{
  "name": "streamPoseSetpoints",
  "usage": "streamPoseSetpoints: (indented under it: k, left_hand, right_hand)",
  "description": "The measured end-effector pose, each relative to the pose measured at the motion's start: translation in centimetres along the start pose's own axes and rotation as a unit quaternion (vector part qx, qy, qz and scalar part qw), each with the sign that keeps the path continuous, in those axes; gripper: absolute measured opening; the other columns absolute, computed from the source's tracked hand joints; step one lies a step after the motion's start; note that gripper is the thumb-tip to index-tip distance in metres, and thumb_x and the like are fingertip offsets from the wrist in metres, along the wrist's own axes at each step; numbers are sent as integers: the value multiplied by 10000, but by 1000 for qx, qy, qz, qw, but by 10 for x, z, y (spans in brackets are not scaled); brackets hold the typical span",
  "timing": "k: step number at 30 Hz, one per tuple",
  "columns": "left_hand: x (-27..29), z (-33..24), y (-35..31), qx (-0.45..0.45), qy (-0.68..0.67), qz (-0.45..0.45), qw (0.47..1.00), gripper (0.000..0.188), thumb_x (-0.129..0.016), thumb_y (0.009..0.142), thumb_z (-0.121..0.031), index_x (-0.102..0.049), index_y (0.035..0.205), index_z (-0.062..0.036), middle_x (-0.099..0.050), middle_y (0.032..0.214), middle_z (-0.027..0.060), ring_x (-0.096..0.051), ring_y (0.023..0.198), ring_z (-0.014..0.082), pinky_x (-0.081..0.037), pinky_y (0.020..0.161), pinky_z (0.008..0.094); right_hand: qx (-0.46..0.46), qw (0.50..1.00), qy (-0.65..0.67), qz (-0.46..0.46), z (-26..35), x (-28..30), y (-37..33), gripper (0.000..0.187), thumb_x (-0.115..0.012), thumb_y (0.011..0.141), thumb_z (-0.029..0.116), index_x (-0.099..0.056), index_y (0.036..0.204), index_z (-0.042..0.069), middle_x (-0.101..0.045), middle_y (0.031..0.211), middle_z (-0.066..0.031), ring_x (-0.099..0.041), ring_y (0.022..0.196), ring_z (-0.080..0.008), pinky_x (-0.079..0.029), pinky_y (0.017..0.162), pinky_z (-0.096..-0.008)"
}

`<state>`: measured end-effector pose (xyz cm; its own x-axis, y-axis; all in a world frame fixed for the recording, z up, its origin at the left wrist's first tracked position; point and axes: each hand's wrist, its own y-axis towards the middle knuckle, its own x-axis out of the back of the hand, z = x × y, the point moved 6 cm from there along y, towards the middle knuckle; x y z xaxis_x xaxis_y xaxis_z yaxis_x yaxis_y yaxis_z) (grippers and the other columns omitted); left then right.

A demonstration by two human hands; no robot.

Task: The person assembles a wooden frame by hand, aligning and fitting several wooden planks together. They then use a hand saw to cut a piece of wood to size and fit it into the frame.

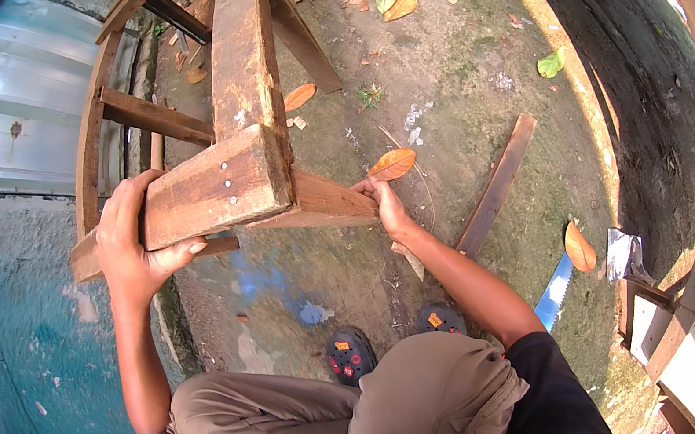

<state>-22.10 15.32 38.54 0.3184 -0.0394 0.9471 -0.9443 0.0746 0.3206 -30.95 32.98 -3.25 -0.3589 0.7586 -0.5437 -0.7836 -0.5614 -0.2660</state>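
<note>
Presently, we are observing the left hand (135, 227) gripping the nailed crosspiece (214, 189), fingers over its far edge and thumb spread along the near one. The crosspiece is lying across the near end of the long beam (247, 43), left of centre. We are seeing the right hand (386, 206) holding the right end of the short brace (323, 198) in a narrow grip; its exact fingertip placement we are not managing to tell. On the concrete ground (458, 64), a loose plank (498, 185) is resting right of the brace, and a saw (554, 295) is lying farther right.
</note>
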Motion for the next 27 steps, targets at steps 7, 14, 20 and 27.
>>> streamPoseSetpoints:
  k: [7, 14, 20, 27]
  left_hand:
    - [1, -7, 4, -36, 47, 0, 998, 1011, -754, 556, -829, -637, 1146, -16, -657, 988, 158, -648, 922, 373, -501, 829, 470]
    - [-2, -2, 2, -8, 32, 38, 999, 1067, -673, 608, -897, -614, 1134, 30, -650, 995, 183, -646, 908, 386, -499, 824, 467]
    - [0, -1, 4, -19, 25, 9, 999, 984, -752, 526, -837, -652, 1083, -31, -616, 904, 137, -619, 832, 346, -473, 771, 442]
    - [-1, 1, 2, 9, 22, 35, 999, 1050, -710, 551, -889, -643, 1083, 14, -625, 939, 165, -626, 859, 356, -479, 793, 448]
  right_hand:
    - [119, 978, -113, -127, 94, 57, 95, 673, -287, 1094, 550, -638, 1142, -23, -695, 1032, -140, -652, 1028, -249, -505, 946, -385]
    - [270, 771, -555, -156, 190, -6, 189, 1026, -841, 778, 530, -328, 1460, -40, -561, 1311, -310, -595, 1199, -431, -486, 1027, -482]
    - [211, 818, -503, -181, 168, -51, 211, 1026, -889, 751, 412, -283, 1456, -21, -565, 1278, -339, -595, 1168, -493, -482, 1019, -528]
    - [269, 790, -510, -207, 165, -42, 217, 729, -839, 792, 217, -379, 1317, 6, -613, 1173, -281, -632, 1070, -489, -534, 911, -530]
